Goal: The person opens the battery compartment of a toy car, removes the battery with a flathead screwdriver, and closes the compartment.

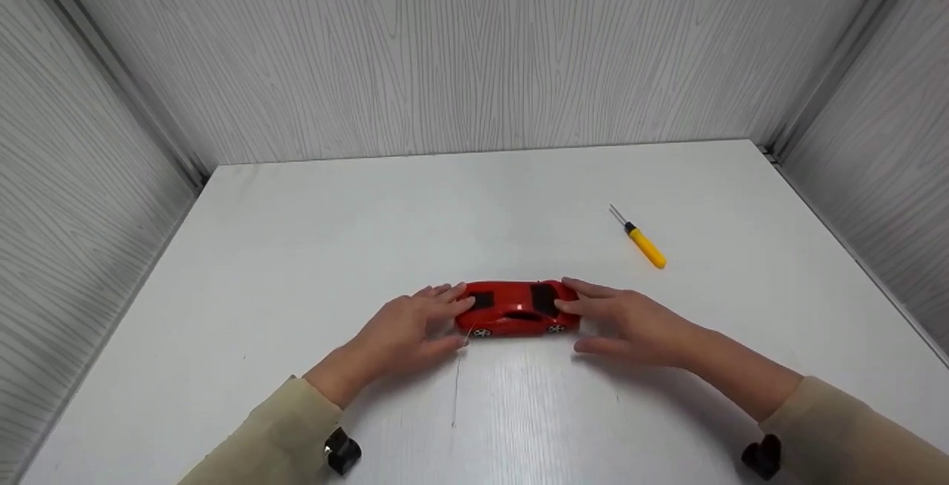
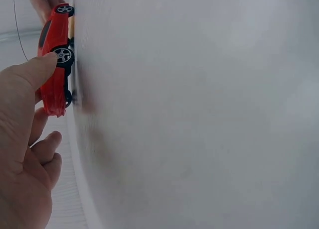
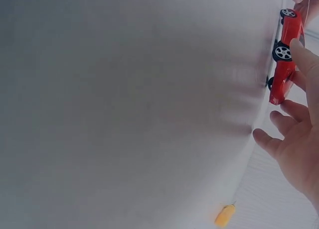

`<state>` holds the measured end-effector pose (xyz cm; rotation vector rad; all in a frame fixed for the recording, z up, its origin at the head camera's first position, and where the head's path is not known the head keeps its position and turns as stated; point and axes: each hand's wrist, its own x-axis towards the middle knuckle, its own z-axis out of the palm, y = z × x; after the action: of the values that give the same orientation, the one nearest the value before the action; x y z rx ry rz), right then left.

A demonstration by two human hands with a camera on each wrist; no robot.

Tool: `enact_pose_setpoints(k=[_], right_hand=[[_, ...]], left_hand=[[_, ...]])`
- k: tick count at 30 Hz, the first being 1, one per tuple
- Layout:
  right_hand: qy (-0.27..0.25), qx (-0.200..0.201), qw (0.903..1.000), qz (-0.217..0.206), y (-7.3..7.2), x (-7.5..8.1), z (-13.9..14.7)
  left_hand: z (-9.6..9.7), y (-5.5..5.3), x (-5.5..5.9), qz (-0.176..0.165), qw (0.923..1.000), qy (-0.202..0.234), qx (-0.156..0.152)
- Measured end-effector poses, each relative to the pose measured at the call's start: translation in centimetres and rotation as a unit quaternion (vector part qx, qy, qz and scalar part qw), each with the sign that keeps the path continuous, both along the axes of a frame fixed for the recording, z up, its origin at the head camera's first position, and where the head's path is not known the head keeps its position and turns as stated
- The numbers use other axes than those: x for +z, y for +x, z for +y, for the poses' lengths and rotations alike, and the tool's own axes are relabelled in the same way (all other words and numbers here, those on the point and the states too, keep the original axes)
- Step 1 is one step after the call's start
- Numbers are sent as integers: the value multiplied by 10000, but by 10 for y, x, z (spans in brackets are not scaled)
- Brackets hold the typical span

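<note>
Between my 2 hands, a red toy car (image 1: 511, 291) sits upright on the white tabletop (image 1: 385, 225), side-on to me, with 2 of its wheels showing on my side. My left hand (image 1: 404, 333) is at its left end, fingers reaching over the body and thumb spread apart on the near side, by a wheel (image 2: 63, 55). My right hand (image 1: 637, 325) is at the other end in much the same way: spread, 2 fingers touching the bodywork near the dark windscreen (image 1: 544, 299), the thumb low and just beside the car. I can't tell whether either thumb presses on it.

A thin strand (image 1: 456, 388) runs from beside my left thumb down toward me. Well past my right hand, toward the back, lies a tool with a yellow handle (image 1: 646, 248) and a black collar (image 1: 630, 227), its slim shaft pointing away and to the left.

My 2 beige sleeves (image 1: 278, 433) come in from the lower corners, a small black device (image 1: 343, 452) by each cuff. Pale wood-grain panels (image 1: 474, 55) rise behind the tabletop and on both sides.
</note>
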<state>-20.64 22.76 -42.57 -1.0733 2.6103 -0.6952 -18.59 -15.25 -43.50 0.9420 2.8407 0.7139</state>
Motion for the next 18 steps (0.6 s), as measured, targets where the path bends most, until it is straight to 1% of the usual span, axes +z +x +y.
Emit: enact_pose_setpoints(k=[4, 10, 13, 18], right_hand=[[-439, -12, 9990, 11, -4, -5, -2], [-1019, -387, 9938, -227, -9, -11, -5], [-1149, -602, 9908, -375, -10, -14, -5], [-1208, -819, 9876, -585, -10, -16, -7]], left_hand=[[-1, -1, -2, 26, 9993, 350, 101], [1, -4, -5, 10, 9974, 681, 238], [2, -6, -7, 8, 9962, 818, 291], [3, -8, -9, -155, 9941, 997, 408]])
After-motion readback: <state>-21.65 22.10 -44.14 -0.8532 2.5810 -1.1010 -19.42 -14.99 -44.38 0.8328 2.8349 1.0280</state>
